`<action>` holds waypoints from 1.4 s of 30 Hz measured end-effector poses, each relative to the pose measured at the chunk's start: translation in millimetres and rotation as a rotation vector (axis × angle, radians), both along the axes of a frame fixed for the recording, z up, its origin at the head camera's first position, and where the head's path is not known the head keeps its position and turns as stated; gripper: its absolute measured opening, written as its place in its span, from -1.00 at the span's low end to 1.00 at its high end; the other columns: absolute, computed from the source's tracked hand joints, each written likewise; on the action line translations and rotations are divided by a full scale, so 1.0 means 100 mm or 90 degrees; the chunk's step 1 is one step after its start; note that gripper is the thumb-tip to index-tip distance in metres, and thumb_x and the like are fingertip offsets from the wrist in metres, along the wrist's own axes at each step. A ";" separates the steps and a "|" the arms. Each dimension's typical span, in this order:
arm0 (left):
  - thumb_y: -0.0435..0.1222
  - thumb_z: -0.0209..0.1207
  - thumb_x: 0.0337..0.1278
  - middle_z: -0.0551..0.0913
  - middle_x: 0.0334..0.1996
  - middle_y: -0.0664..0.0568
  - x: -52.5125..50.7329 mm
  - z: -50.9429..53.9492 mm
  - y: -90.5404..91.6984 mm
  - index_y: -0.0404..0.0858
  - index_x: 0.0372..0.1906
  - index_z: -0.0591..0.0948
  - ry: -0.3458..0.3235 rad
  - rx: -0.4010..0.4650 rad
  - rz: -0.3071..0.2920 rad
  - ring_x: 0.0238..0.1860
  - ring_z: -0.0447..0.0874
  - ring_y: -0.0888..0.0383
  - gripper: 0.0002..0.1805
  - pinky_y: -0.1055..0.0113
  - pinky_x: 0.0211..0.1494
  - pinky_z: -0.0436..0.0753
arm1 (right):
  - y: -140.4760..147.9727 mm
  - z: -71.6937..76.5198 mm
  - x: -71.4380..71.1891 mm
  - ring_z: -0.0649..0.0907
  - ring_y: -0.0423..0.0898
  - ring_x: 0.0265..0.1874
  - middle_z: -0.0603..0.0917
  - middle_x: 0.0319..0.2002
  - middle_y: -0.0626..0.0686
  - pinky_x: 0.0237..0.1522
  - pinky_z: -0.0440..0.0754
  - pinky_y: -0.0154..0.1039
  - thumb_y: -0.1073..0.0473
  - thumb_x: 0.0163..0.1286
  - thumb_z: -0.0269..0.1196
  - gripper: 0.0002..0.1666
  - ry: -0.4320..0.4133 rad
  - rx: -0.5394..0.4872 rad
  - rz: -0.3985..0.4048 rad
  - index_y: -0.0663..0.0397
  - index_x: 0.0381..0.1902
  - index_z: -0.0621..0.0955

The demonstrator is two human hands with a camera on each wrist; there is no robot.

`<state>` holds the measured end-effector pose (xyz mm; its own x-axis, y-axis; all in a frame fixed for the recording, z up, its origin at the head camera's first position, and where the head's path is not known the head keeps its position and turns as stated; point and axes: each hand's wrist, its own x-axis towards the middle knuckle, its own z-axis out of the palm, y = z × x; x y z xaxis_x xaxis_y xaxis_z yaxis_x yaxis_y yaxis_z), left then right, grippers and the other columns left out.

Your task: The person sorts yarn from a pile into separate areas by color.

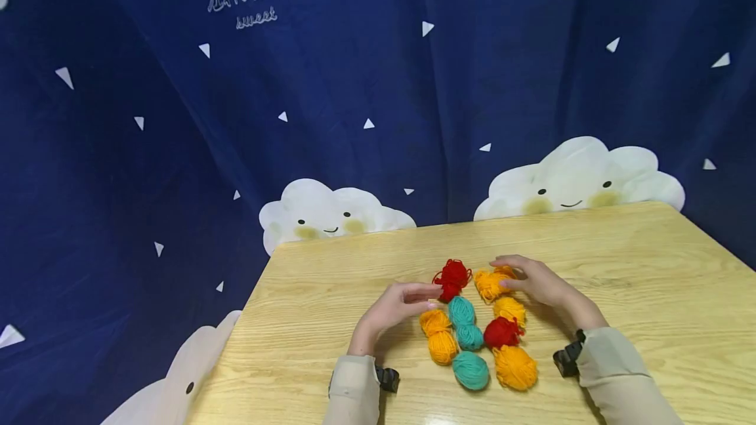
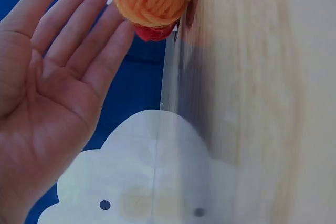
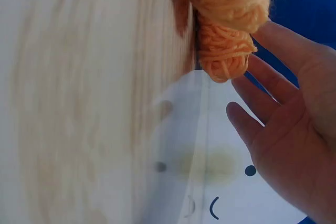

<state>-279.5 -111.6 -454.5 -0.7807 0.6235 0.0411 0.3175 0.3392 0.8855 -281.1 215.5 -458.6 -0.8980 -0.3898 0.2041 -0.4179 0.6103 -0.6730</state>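
Observation:
Several small balls of yarn lie close together on the wooden table. My left hand (image 1: 394, 310), its fingers extended, is beside the upper red yarn (image 1: 453, 279) and over the edge of the left orange yarn (image 1: 440, 338); in the left wrist view the palm (image 2: 50, 103) holds nothing. At the upper right, my right hand (image 1: 546, 286) has its fingers spread around the top orange yarn (image 1: 491, 283). Whether they touch it I cannot tell. Between the hands are teal yarn (image 1: 462, 311) and a second teal ball (image 1: 470, 371). A lower red ball (image 1: 502, 332) sits among orange ones.
The wooden table (image 1: 331, 267) reaches back to a dark blue curtain (image 1: 354, 71) with white clouds and triangles. Another orange ball (image 1: 516, 368) lies nearest the front, below a further orange ball (image 1: 510, 310). Black wrist cameras (image 1: 567, 359) sit at both sleeves.

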 end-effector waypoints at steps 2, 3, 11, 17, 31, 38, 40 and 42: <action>-0.15 0.20 0.30 0.65 0.18 0.07 0.00 -0.01 -0.01 -0.04 0.23 0.59 -0.007 -0.012 -0.010 0.20 0.63 0.09 -0.59 0.43 0.20 0.59 | 0.00 -0.01 0.00 0.40 0.44 0.28 0.47 0.27 0.42 0.25 0.35 0.38 0.16 0.36 0.26 -0.47 -0.001 -0.002 0.005 0.27 0.24 0.51; -0.14 0.21 0.29 0.66 0.18 0.08 0.01 -0.01 -0.01 -0.04 0.22 0.59 -0.008 -0.019 -0.014 0.20 0.63 0.11 -0.59 0.43 0.20 0.59 | 0.00 -0.01 -0.01 0.40 0.44 0.28 0.47 0.27 0.42 0.25 0.35 0.38 0.16 0.36 0.26 -0.48 -0.001 -0.001 0.005 0.26 0.23 0.52; -0.21 0.28 0.21 0.68 0.14 0.15 -0.01 -0.01 -0.01 -0.04 0.18 0.64 -0.013 -0.062 -0.048 0.20 0.61 0.26 -0.59 0.47 0.25 0.53 | 0.01 -0.05 -0.02 0.41 0.44 0.26 0.48 0.26 0.41 0.25 0.35 0.37 0.19 0.35 0.26 -0.61 -0.006 0.004 0.014 0.18 0.12 0.61; -0.24 0.30 0.19 0.67 0.15 0.15 0.00 -0.02 -0.01 -0.02 0.19 0.63 -0.017 -0.098 -0.067 0.20 0.58 0.31 -0.57 0.48 0.25 0.51 | 0.02 -0.08 -0.03 0.47 0.38 0.23 0.53 0.22 0.37 0.23 0.43 0.28 0.24 0.34 0.27 -0.60 -0.010 -0.001 0.019 0.17 0.13 0.60; -0.32 0.32 0.15 0.69 0.14 0.11 0.00 -0.05 -0.02 -0.05 0.18 0.63 -0.024 -0.106 -0.065 0.20 0.60 0.26 -0.55 0.52 0.21 0.52 | 0.02 -0.12 -0.06 0.58 0.23 0.11 0.66 0.09 0.24 0.15 0.54 0.15 0.21 0.31 0.31 -0.64 -0.030 -0.003 -0.016 0.13 0.06 0.64; -0.31 0.32 0.15 0.69 0.13 0.12 0.00 -0.07 -0.02 -0.06 0.17 0.64 -0.033 -0.103 -0.052 0.20 0.60 0.25 -0.56 0.51 0.23 0.51 | 0.05 -0.14 -0.08 0.60 0.14 0.07 0.67 0.09 0.19 0.05 0.58 -0.19 0.16 0.31 0.32 -0.63 -0.041 -0.003 -0.030 0.06 0.07 0.65; -0.31 0.32 0.15 0.69 0.13 0.12 0.00 -0.07 -0.02 -0.06 0.17 0.64 -0.034 -0.103 -0.050 0.20 0.61 0.25 -0.56 0.50 0.23 0.51 | 0.05 -0.13 -0.08 0.60 0.12 0.05 0.67 0.09 0.20 0.02 0.57 -0.25 0.15 0.31 0.32 -0.63 -0.047 -0.011 -0.036 0.06 0.07 0.65; -0.31 0.31 0.15 0.69 0.13 0.11 0.00 -0.07 -0.02 -0.06 0.17 0.64 -0.034 -0.103 -0.049 0.19 0.61 0.25 -0.56 0.49 0.23 0.52 | 0.06 -0.12 -0.08 0.60 0.07 0.02 0.67 0.09 0.19 -0.03 0.55 -0.36 0.15 0.32 0.31 -0.63 -0.055 -0.020 -0.041 0.06 0.08 0.65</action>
